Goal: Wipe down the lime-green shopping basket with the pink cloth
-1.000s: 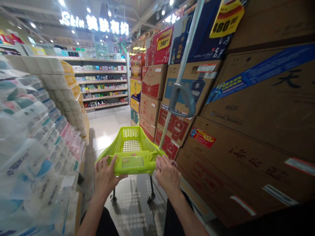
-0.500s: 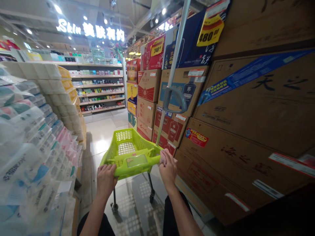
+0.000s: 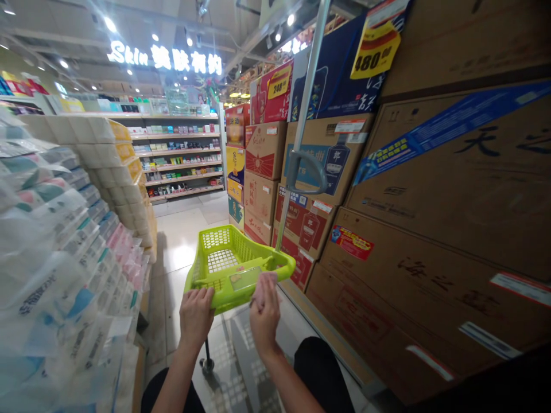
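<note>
In front of me stands a lime-green shopping cart (image 3: pixel 232 244) with a perforated basket. My left hand (image 3: pixel 196 315) is wrapped round the left end of its handlebar. My right hand (image 3: pixel 264 318) presses a crumpled pink cloth (image 3: pixel 263 289) against the handlebar, just right of the clear panel (image 3: pixel 245 279) at its middle. The right end of the bar is bare. A metal pole (image 3: pixel 307 86) with a grey loop handle (image 3: pixel 305 172) rises at the cart's right rear corner.
Stacked cardboard cartons (image 3: pixel 430 229) wall the right side. Plastic-wrapped tissue packs (image 3: pixel 64 258) and a pile of paper rolls (image 3: pixel 94 143) line the left. Ahead, the tiled aisle floor (image 3: pixel 176 229) leads to shelves (image 3: pixel 181 155) of small products. My knees flank the cart's rear.
My right hand has slid the pink cloth leftward along the handlebar, from its right end towards the middle. My left hand keeps its grip. The whole view has shifted slightly.
</note>
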Demonstrator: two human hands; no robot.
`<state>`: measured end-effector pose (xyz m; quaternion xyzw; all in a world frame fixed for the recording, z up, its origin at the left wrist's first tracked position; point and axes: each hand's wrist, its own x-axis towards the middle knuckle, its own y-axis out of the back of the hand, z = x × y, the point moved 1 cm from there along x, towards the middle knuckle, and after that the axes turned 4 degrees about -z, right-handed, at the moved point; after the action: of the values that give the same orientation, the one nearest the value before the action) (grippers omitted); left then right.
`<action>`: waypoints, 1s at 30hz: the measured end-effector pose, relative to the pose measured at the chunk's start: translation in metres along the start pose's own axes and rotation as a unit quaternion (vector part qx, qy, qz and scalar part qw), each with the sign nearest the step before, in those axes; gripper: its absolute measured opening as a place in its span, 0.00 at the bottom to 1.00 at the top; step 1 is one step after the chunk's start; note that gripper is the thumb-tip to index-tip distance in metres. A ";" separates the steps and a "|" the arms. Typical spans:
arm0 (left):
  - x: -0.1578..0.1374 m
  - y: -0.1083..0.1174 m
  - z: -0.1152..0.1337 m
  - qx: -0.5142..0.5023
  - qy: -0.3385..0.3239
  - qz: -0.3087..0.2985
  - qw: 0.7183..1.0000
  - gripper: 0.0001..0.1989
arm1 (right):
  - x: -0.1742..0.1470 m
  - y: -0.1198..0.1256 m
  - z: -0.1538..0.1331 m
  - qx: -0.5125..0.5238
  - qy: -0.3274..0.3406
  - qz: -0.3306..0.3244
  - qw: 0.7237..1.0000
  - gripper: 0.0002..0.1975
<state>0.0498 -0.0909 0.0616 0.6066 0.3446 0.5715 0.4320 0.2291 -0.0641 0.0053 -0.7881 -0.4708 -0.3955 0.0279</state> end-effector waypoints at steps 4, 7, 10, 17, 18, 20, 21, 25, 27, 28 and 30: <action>-0.001 0.001 0.007 -0.025 -0.022 -0.003 0.999 0.13 | -0.027 -0.016 -0.022 -0.002 0.140 -0.129 0.982 0.33; -0.009 -0.005 -0.009 -0.065 -0.037 0.029 0.997 0.17 | -0.007 0.001 0.004 -0.016 0.127 -0.100 0.987 0.29; -0.016 -0.019 -0.027 -0.124 -0.013 0.082 0.989 0.18 | 0.017 0.014 0.027 -0.036 0.027 -0.010 0.999 0.26; -0.016 -0.036 -0.024 -0.216 0.004 0.069 0.974 0.19 | -0.018 -0.013 -0.025 -0.073 0.125 -0.109 0.983 0.33; -0.016 -0.034 -0.022 -0.216 0.003 0.063 0.974 0.20 | -0.019 -0.013 -0.030 -0.079 0.147 -0.130 0.977 0.34; -0.018 -0.032 -0.020 -0.221 0.001 0.056 0.974 0.21 | -0.011 -0.005 -0.035 -0.104 0.121 -0.127 0.979 0.33; -0.019 -0.032 -0.020 -0.227 0.006 0.057 0.972 0.20 | -0.003 0.001 -0.036 -0.125 0.082 -0.119 0.982 0.33; -0.024 -0.040 -0.018 -0.255 0.055 0.087 0.962 0.21 | 0.026 0.009 -0.061 -0.223 0.036 -0.200 0.953 0.28; -0.025 -0.045 -0.017 -0.265 0.076 0.102 0.956 0.24 | 0.027 -0.002 -0.088 -0.250 0.074 -0.287 0.922 0.24; -0.026 -0.046 -0.017 -0.271 0.086 0.104 0.953 0.25 | 0.026 -0.009 -0.103 -0.251 0.090 -0.321 0.909 0.23; -0.026 -0.048 -0.017 -0.286 0.114 0.097 0.947 0.27 | 0.019 -0.022 -0.126 -0.234 0.104 -0.365 0.895 0.21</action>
<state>0.0332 -0.0942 0.0070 0.4191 0.1530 0.7505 0.4875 0.1422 -0.0906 0.0970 -0.4988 -0.6136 -0.5563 -0.2554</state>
